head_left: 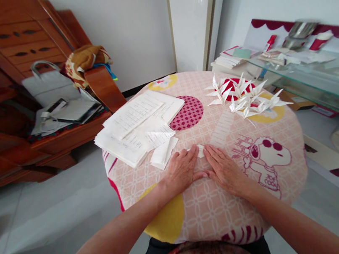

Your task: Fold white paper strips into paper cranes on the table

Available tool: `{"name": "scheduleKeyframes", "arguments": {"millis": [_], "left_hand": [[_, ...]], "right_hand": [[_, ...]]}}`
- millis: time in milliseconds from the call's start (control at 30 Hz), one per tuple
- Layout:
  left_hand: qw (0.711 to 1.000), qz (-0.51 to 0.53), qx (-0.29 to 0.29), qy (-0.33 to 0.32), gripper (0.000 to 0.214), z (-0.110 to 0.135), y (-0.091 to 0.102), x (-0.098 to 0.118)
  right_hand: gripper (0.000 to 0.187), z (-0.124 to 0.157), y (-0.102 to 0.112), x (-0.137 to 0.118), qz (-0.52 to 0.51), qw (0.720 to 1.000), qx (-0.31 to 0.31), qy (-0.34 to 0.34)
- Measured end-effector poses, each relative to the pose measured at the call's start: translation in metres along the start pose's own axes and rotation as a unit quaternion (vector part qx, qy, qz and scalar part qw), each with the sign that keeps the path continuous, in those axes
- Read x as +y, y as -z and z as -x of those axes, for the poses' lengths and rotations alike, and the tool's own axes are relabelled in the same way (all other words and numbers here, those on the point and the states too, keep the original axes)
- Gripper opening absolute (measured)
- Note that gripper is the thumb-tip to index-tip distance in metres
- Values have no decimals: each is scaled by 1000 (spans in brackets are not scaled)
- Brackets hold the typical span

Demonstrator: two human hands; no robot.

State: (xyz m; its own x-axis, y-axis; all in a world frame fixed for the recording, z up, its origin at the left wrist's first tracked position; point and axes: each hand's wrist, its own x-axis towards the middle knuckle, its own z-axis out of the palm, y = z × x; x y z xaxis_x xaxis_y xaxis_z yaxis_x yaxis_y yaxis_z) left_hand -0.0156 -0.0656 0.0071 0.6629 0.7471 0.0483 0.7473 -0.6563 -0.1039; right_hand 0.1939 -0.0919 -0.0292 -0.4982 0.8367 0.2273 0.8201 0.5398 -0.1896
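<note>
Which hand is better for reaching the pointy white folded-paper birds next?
Probably the right hand: the birds stand on its side, closer to it than to the left hand, which is nearer the stacked white handwritten sheets. Both hands touch the small white folded paper.

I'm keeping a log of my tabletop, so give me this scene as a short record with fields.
Left hand: palm down, at the left side of a small white paper
Right hand: palm down, at its right side
Table: round, under a patterned cloth
Left on table: handwritten sheets, piled
Far right on table: white paper cranes, grouped
Beyond, right: glass shelf
</note>
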Motion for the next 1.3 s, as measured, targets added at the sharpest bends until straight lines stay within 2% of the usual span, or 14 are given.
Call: {"name": "scheduleKeyframes", "arguments": {"millis": [267, 500, 800, 1067, 1300], "left_hand": [[999, 29, 36, 25, 91, -6, 2, 1], [999, 29, 13, 35, 86, -15, 7, 3], [999, 14, 14, 27, 81, -8, 2, 0], [998, 54, 37, 20, 83, -1, -9, -12], [997, 51, 50, 28, 76, 11, -13, -22]], "right_hand": [[63, -2, 1, 1, -4, 1000, -2, 0], [60, -4, 1, -1, -5, 1000, 0, -6], [57, -7, 2, -1, 9, 1000, -7, -15], [58, -7, 3, -1, -3, 1000, -9, -14], [59, -5, -2, 1, -16, 1000, 16, -11]]}}
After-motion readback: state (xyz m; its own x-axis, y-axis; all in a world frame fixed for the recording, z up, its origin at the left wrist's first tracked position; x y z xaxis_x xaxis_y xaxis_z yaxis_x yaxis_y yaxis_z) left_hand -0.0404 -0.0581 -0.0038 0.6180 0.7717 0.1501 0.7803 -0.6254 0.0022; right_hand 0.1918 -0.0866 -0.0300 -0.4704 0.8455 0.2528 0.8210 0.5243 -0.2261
